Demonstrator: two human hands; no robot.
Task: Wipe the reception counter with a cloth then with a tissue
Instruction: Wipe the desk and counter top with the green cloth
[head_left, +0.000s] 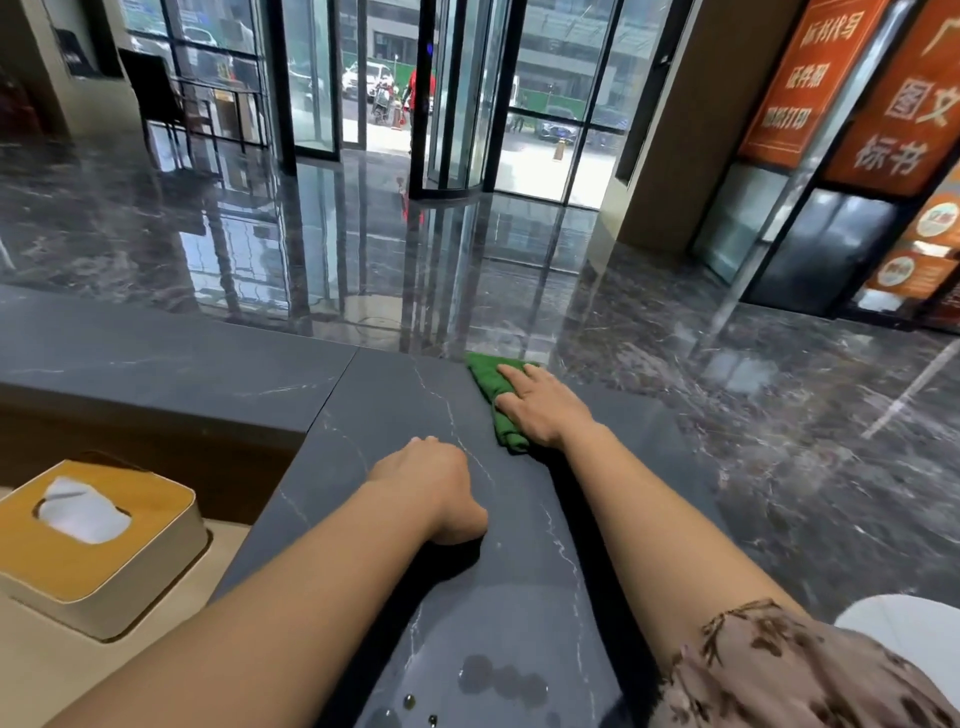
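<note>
Right hand (540, 410) is pressing flat on the green cloth (493, 384), fingers (511, 371) lying straight and spread, gripping nothing. Cloth is lying folded at the far edge of the dark worktop (395, 405). Left hand (431, 483) is resting on the worktop nearer in, fingers curling under, nothing seen in them. Tissue box (88, 566) is sitting lower down at left, well apart.

Glossy marble floor (675, 332); revolving glass door (457, 104) beyond; orange signs (802, 78) at right (Chinese lettering).
</note>
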